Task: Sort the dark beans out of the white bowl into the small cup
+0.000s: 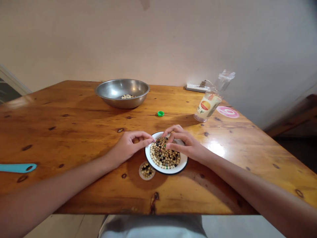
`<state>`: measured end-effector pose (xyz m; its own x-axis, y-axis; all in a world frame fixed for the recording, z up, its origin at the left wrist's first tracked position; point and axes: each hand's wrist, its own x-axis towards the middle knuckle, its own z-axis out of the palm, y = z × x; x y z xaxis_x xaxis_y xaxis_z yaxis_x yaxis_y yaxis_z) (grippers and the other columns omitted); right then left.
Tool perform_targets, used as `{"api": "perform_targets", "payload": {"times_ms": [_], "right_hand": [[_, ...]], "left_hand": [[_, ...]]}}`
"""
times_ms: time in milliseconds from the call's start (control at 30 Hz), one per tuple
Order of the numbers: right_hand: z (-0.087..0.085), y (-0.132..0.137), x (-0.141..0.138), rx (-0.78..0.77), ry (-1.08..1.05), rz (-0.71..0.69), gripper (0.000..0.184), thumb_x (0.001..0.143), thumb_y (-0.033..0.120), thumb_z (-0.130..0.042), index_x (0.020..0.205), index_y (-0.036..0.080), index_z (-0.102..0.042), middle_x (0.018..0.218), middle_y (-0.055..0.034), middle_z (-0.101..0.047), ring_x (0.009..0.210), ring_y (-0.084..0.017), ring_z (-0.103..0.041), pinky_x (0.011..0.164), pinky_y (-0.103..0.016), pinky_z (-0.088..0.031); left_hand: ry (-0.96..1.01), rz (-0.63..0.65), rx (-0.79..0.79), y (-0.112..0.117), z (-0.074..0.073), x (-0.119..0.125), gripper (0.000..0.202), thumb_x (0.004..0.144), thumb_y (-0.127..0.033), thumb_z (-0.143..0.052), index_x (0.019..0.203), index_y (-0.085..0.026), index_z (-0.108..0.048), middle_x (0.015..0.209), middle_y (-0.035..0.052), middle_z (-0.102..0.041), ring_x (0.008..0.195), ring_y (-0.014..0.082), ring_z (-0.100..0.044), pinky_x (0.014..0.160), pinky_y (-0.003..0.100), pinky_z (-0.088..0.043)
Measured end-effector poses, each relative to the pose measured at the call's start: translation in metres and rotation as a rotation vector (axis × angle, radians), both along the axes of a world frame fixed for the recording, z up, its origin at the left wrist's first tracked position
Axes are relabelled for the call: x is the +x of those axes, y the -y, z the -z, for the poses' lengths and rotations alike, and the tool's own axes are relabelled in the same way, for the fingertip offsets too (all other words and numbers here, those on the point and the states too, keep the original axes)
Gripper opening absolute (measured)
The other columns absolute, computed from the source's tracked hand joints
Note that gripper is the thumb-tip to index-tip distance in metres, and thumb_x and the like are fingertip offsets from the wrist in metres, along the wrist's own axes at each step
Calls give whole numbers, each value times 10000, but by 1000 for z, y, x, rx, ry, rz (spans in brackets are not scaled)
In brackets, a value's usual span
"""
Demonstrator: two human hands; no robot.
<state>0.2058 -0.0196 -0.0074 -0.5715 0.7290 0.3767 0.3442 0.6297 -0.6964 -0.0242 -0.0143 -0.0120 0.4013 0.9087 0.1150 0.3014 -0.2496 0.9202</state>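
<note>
Curled left hand [130, 145] and right hand [184, 142] meet over a white enamel plate [166, 171] of mixed beans [164, 155], fingertips close, any pinch impossible to tell.

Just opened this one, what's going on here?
A person's left hand and right hand reach over a white enamel bowl of pale and dark beans. Beside it sits a small round dish of beans. A steel bowl holding a few beans stands farther across the wooden table.
</note>
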Motion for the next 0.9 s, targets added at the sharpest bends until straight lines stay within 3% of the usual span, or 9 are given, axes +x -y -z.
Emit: {"api": "perform_targets", "payload": {"times_ms": [133,433,633,900], "right_hand": [[0,0,0,2,-1,2,205,861,314,-588,703,186,-611,1019,-50,-595,1019,-201,-504,971,-406,-346],[-2,2,0,-12,27,-10,170,859,300,-593,731,194,-628,1051,-51,-572,1065,-206,-483,987,-398,-336],[-5,5,-7,-68,12,57,95,828,289,-636,864,207,-668,1046,-48,-560,1073,-203,-500,1003,-395,-326],[-6,6,-7,-56,69,73,97,781,309,-687,781,212,-698,1072,-53,-575,1091,-218,-490,994,-411,-331]], "left_hand": [[-79,12,136,1,-1,0,228,774,-370,-635,837,-171,-728,817,22,-722,710,152,-600,637,228,-419],[-92,37,229,3,-3,2,198,782,-352,-637,798,-176,-727,774,21,-710,671,144,-574,624,233,-398],[-226,18,481,13,-5,10,142,782,-343,-652,779,-233,-741,526,-37,-577,533,111,-442,644,258,-328],[-207,35,595,20,-8,13,130,796,-320,-646,782,-232,-742,530,-37,-605,506,103,-426,638,274,-300]]}}
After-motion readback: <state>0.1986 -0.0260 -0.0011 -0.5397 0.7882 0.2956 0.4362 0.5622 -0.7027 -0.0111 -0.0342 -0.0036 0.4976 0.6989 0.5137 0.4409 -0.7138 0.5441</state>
